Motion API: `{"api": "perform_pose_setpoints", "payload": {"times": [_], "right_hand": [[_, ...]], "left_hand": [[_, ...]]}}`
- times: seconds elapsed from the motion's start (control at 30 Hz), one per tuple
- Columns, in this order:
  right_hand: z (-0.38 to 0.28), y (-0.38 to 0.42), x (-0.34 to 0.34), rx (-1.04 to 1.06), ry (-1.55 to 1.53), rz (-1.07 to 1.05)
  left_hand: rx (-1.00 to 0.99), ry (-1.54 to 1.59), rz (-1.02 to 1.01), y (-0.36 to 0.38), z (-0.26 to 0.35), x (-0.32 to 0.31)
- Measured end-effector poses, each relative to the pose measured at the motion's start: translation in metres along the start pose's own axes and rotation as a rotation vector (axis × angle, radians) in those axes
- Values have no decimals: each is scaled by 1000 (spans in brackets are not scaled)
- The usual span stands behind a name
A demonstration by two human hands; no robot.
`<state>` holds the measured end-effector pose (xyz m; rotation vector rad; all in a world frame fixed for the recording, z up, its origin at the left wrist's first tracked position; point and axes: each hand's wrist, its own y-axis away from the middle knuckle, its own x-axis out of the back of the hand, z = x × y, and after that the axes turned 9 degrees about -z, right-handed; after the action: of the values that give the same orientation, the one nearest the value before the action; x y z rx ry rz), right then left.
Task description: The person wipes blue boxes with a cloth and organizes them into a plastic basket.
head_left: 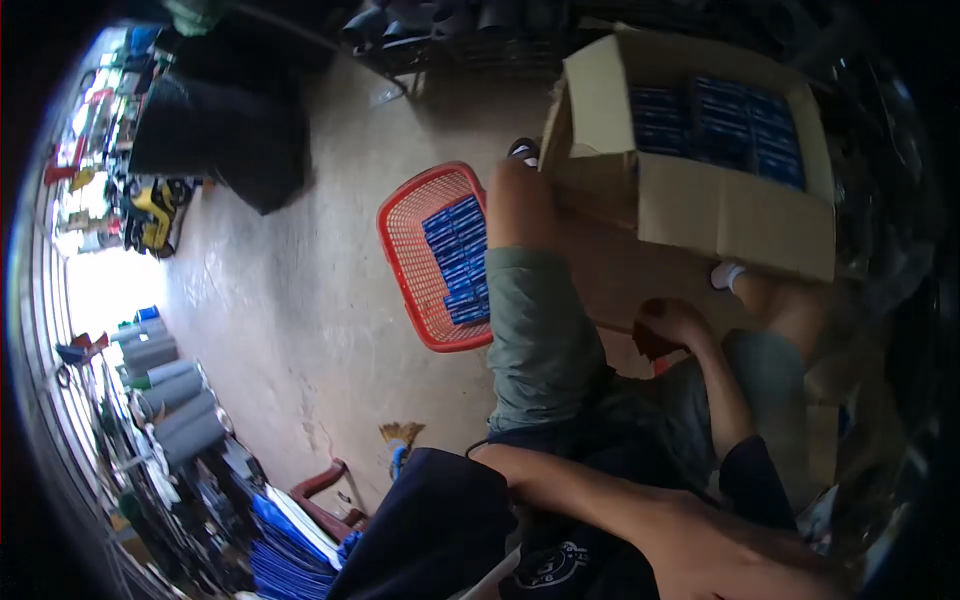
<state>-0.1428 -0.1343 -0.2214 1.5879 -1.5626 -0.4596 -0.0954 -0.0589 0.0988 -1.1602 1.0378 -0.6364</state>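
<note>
My right hand (686,325) is between my knees, its fingers closed around a dark red, ragged-edged piece (653,346) that looks like cloth. My left forearm crosses my body toward the lower right, where my left hand (755,565) is large, close to the camera and blurred, its fingers hidden. Beyond my left knee a red plastic basket (393,262) stands on the floor, with stacked small blue boxes (462,250) inside it. At the upper right, an open cardboard carton (735,215) holds more rows of blue boxes (745,120).
Grey rolls (180,400) and blue sheeting (285,550) line the left side. A reddish-brown chair frame (325,490) and a broom head (402,433) are at the lower left. A dark covered bulk (225,135) and a yellow machine (153,215) stand farther off.
</note>
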Motion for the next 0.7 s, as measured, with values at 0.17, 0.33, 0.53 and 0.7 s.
{"api": "perform_pose_setpoints", "payload": {"times": [0.17,0.33,0.53,0.7], "right_hand": [[0,-2,2,-30,128,162],[5,-3,-5,18,182,205],[11,0,-3,1,103,121],[2,5,6,41,171,256]], "left_hand": [[195,89,14,13,-45,-6],[296,117,37,20,-71,-12],[354,116,53,28,-93,-11],[358,110,21,33,-100,-6]]}}
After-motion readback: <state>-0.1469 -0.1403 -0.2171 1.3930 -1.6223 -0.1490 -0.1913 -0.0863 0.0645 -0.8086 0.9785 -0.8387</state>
